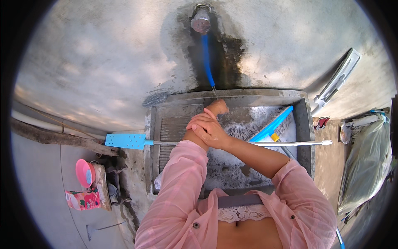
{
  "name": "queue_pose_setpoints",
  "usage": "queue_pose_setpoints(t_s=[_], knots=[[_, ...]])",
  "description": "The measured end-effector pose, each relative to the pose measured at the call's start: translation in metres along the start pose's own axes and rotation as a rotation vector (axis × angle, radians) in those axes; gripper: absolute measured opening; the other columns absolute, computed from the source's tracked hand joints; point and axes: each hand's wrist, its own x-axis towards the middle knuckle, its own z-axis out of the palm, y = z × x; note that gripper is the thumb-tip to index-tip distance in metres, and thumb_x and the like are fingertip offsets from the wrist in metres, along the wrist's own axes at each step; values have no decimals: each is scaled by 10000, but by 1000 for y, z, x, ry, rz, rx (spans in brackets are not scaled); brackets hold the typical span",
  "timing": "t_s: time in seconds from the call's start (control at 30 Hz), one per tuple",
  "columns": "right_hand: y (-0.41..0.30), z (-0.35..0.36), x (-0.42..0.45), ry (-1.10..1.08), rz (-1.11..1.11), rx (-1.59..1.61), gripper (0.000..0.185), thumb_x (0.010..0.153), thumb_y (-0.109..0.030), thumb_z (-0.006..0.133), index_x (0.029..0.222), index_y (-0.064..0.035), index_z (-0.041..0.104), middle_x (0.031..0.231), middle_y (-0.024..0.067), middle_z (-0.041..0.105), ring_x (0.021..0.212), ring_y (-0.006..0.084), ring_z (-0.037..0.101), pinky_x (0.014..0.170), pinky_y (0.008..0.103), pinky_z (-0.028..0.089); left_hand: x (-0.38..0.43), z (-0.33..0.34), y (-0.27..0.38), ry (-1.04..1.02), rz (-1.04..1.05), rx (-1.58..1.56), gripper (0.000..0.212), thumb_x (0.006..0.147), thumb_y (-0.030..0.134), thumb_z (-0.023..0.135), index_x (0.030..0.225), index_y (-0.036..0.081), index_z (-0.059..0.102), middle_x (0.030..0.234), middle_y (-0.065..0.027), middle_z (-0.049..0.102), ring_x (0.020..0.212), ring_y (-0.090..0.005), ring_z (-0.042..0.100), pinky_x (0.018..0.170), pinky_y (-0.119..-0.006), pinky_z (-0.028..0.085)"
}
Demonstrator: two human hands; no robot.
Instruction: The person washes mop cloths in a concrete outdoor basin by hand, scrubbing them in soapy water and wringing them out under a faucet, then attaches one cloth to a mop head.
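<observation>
My left hand (220,106) is under a thin stream of water from a blue hose (207,62); it is blurred and looks curled. My right hand (205,129) is wrapped over my left forearm, just below the wrist. Both arms reach over a concrete laundry sink (236,93) with a ribbed washboard (175,129) on its left side. Foamy water (236,165) fills the basin. In it rests a mop with a blue head (272,124) and grey strands. Across the sink lies a metal pole (292,143) with a light-blue perforated paddle (125,141) at its left end.
The hose hangs from a wall outlet (201,23). A grey flat tool head (337,79) leans on the wall at right, near a plastic-covered bundle (367,162). At left are a pink bowl (83,169), a pink printed packet (83,199) and a wooden beam (62,140).
</observation>
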Motion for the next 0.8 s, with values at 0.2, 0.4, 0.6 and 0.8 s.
queue_pose_setpoints(t_s=[0.2,0.4,0.6,0.8], knots=[[156,-5,26,513,626,-312,406,898,-377,367,1019,-78,613,1092,124,555,1098,304,452,979,374,276,38,38,-47,177,107,-1219,329,836,369,509,955,77,602,914,-71,595,856,-202,565,728,-332,445],[137,13,55,564,838,511,322,868,-292,489,1018,-17,561,873,132,598,827,250,571,762,361,454,-57,4,-18,574,-26,-1725,293,909,340,439,992,82,551,937,-57,585,864,-180,562,749,-303,446],[160,8,26,536,841,1673,242,874,-332,486,922,-107,561,867,80,613,801,239,583,752,413,464,-84,9,-9,657,216,-1334,457,888,271,496,1233,-17,412,1182,-126,500,1082,-204,476,938,-291,348],[121,0,22,481,767,1763,215,832,-287,575,921,-92,559,954,106,573,905,296,552,842,487,447,-141,-72,37,1069,440,-778,592,802,142,613,1285,5,301,1215,-173,389,1023,-211,436,866,-303,398]])
